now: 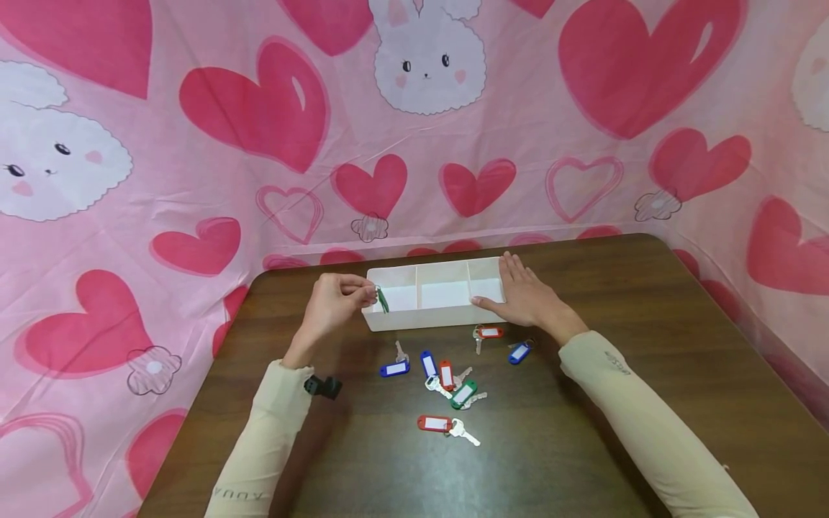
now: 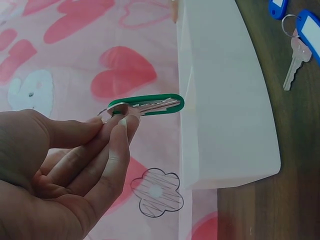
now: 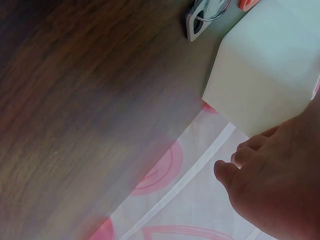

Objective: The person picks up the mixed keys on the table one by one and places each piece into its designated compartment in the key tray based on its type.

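Left hand (image 1: 335,301) holds tag (image 2: 146,97) (key (image 2: 157,105): wrist view only).

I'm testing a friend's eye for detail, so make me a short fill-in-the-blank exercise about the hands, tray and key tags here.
1. The left hand holds a key tag whose frame is ____.
2. The white tray is divided into ____ compartments.
3. In the head view, the right hand is at the tray's ____ end.
4. In the head view, the lowest key tag has a ____ frame.

Missing words: green; three; right; red.
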Demonstrator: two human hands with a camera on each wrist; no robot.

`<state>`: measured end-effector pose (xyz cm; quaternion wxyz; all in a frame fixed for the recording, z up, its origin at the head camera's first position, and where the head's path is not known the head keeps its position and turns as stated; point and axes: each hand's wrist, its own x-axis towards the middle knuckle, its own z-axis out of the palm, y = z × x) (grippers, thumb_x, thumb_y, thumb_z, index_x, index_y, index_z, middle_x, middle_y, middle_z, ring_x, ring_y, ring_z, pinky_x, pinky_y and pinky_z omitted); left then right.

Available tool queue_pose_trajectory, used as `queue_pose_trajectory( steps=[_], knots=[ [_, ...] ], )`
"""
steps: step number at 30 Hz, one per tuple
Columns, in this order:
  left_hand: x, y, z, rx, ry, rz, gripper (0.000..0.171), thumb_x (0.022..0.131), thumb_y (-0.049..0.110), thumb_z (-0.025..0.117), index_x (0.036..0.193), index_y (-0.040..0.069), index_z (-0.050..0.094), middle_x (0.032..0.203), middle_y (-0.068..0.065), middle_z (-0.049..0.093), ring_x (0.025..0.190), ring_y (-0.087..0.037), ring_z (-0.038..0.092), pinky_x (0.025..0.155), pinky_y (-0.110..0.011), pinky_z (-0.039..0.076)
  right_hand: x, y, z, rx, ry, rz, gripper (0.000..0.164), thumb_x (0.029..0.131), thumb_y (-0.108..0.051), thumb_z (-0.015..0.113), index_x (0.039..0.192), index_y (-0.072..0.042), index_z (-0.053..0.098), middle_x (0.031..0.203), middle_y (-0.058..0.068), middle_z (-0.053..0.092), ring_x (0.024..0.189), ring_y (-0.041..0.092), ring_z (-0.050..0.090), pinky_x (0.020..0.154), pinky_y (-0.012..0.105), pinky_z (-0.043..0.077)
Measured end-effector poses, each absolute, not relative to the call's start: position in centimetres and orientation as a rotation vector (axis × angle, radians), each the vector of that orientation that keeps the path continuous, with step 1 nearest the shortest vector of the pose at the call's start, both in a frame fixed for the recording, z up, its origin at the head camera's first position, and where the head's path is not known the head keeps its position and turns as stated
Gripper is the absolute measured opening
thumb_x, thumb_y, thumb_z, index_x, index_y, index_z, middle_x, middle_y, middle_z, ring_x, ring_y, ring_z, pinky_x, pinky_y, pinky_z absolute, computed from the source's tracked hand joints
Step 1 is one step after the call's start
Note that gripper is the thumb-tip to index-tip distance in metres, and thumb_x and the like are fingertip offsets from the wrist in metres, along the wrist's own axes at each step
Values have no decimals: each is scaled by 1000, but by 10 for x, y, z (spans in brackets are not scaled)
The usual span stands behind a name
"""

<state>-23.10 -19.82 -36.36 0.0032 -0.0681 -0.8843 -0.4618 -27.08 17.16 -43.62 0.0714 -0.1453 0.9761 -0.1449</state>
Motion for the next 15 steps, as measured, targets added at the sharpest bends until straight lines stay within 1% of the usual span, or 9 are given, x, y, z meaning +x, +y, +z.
queue_pose_trajectory(
  steps=[4,10,15],
  knots=[
    [-234,-198,-362,-227,-2769,-1476,18,100,11,71,108,-3,79,105,-22,81,94,-35,81,87,-45,65,-271,172,-437,-443,2934,-440,122,93,-85,42,166,4,0,177,24,-2,165,43,0,134,57,10],
    [-239,-196,-361,-221,-2781,-1482,19,100,13,72,109,-2,79,105,-21,81,98,-39,80,82,-36,66,-271,173,-438,-446,2935,-443,123,93,-85,42,166,4,-1,177,24,-2,165,43,0,134,56,10],
    [-241,-195,-361,-217,-2782,-1469,19,100,13,72,109,-2,79,105,-21,81,97,-37,81,81,-34,66,-271,173,-438,-451,2934,-440,123,93,-85,42,166,4,-1,177,24,-2,165,43,-1,134,56,10]
  ],
)
